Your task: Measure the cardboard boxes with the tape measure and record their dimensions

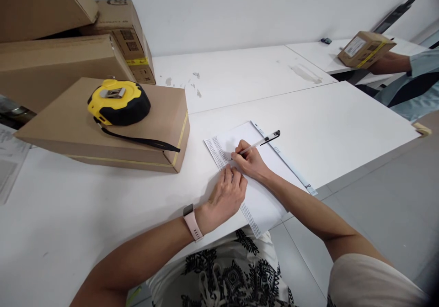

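Observation:
A printed sheet of paper (pixel 264 197) lies at the white table's front edge, partly overhanging it. My right hand (pixel 249 161) is closed round a pen (pixel 262 141) with its tip on the sheet's left column. My left hand (pixel 226 193) rests on the sheet's left edge just below it, fingers curled and pressed down, holding the paper in place; a pink-strapped watch (pixel 192 221) is on that wrist.
A flat cardboard box (pixel 68 129) on the left carries a yellow and black tape measure (pixel 118 102). Larger cartons (pixel 51 60) are stacked behind it. At the far right another person's arm (pixel 391 63) holds a small box (pixel 365 48). More papers (pixel 10 158) lie at the left edge.

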Motion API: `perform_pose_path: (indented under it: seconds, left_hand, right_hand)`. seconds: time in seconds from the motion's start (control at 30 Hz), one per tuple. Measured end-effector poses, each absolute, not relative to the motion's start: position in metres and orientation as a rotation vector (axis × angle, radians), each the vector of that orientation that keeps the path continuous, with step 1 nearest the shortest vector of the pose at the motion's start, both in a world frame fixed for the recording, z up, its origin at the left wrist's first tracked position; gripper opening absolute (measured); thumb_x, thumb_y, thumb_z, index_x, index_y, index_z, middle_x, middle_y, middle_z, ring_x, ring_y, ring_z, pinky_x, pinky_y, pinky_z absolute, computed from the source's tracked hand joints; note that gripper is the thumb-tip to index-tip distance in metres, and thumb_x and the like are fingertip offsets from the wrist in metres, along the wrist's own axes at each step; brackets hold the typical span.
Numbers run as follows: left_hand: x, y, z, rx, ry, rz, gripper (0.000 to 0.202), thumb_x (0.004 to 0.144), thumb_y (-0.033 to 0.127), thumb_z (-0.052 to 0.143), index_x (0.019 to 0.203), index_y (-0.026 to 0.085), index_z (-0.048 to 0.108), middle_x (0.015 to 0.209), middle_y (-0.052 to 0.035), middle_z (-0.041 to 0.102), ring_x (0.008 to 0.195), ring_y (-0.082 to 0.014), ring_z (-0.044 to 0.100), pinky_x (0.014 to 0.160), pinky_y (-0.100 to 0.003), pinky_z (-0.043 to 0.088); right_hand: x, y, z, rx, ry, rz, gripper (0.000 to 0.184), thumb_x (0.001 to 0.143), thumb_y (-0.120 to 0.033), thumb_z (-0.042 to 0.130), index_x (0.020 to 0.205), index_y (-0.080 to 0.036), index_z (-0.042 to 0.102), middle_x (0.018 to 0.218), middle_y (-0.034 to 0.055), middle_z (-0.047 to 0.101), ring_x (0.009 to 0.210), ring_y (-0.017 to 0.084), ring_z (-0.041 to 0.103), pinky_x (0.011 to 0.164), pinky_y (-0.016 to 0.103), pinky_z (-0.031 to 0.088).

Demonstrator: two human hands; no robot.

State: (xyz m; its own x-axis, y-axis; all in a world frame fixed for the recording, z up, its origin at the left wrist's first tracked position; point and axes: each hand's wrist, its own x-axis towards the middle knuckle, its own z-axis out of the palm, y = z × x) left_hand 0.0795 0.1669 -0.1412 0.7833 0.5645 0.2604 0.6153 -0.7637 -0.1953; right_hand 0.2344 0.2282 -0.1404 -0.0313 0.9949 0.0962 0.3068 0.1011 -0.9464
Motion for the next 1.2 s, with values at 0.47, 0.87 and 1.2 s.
perform_pose_path:
  seconds: [0.47, 0.87, 1.2]
  left_hand:
    - [0.0796, 0.1678, -0.1449, -2.686, -0.923, -0.327, 0.039, 0.097, 0.025, 0.053, 0.127, -0.001, 0.056, 0.126, -0.0282, 0.063, 0.123, -0.038, 0.062, 0.106, -0.045, 0.049]
    - [0.0795, 0.1678, -0.1445, -2.712, -0.932, -0.314, 0.037, 0.099, 0.024, 0.05, 0.126, 0.0, 0.056, 0.127, -0.0291, 0.063, 0.124, -0.0373, 0.061, 0.106, -0.045, 0.048]
    - [0.0793, 0.1678, -0.1441, -2.695, -0.917, -0.324, 0.039, 0.098, 0.026, 0.052, 0.126, -0.002, 0.056, 0.128, -0.0299, 0.062, 0.124, -0.0385, 0.061, 0.106, -0.046, 0.048]
  right_hand:
    - [0.2334, 0.2276, -0.1429, -1.359, -1.581, 0.951, 0.022, 0.085, -0.03, 0.061, 0.074, -0.024, 0.043, 0.058, -0.0079, 0.04, 0.053, 0.01, 0.036, 0.05, 0.027, 0.028]
    - [0.2344, 0.2277, -0.1426, -1.362, -1.581, 0.955, 0.021, 0.085, -0.03, 0.06, 0.074, -0.024, 0.044, 0.058, -0.0073, 0.041, 0.053, 0.011, 0.037, 0.05, 0.027, 0.029]
    - [0.2338, 0.2274, -0.1417, -1.366, -1.599, 0.934, 0.021, 0.085, -0.029, 0.06, 0.075, -0.024, 0.043, 0.058, -0.0075, 0.041, 0.053, 0.011, 0.037, 0.05, 0.027, 0.029]
